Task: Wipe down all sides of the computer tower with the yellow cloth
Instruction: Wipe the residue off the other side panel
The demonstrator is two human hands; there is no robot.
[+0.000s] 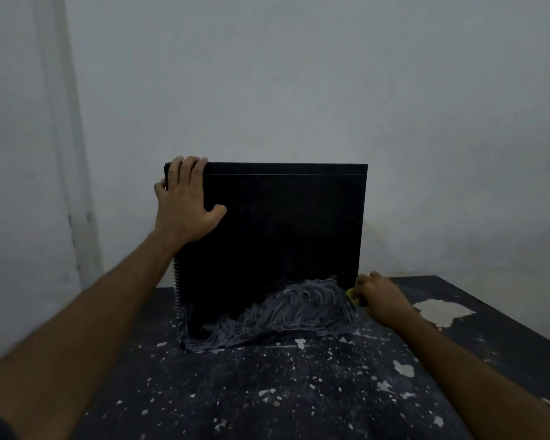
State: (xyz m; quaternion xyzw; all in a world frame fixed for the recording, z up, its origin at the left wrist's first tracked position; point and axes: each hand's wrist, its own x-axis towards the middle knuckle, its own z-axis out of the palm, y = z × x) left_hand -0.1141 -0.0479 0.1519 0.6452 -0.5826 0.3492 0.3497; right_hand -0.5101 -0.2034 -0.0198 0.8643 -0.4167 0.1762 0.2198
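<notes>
A black computer tower [277, 230] stands upright on a dark table [267, 385], its broad side panel facing me. Grey dust streaks cover the panel's lower right part. My left hand [185, 201] grips the tower's top left corner, fingers hooked over the top edge and thumb on the side panel. My right hand [380, 295] sits at the tower's lower right corner, by the table top. It holds the yellow cloth [352, 295], of which only a small bit shows under the fingers.
The table is speckled with white paint chips and has a large bare patch [443, 311] at the right. A pale wall [299, 74] rises directly behind the tower. The table's left edge lies close to the tower's left side.
</notes>
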